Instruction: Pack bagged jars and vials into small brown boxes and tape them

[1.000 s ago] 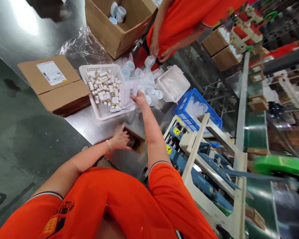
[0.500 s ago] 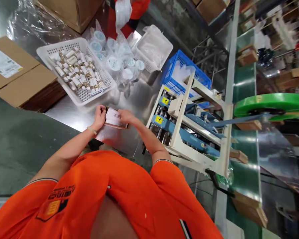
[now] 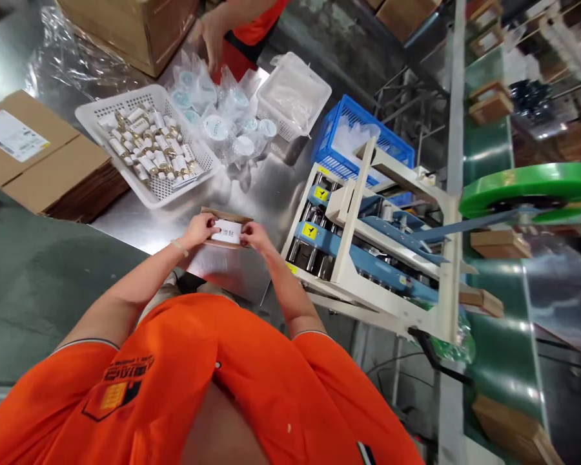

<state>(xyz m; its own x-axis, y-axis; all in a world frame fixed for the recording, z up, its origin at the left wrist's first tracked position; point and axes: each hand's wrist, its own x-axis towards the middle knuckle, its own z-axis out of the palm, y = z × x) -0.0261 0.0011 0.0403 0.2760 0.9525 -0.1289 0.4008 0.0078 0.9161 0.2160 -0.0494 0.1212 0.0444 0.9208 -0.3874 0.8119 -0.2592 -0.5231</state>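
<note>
left hand (image 3: 205,229): clamped on carton (image 3: 230,216) | right hand (image 3: 252,236): at white packet (image 3: 228,231) inside, can't tell grip

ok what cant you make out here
In the head view:
Floor of the small carton: hidden by the white packet
Start of the packet's print: covered by the left hand's fingers
Print on the small bottles: too small
Top of the large box: beyond the upper edge

Small brown cardboard box (image 3: 230,215), open on top, long sides running roughly left-right, far flap raised, on metal desk (image 3: 252,190) near the wearer's edge, held at both ends, white packet (image 3: 228,232) inside, dark printed characters facing up, left end partly covered
</note>
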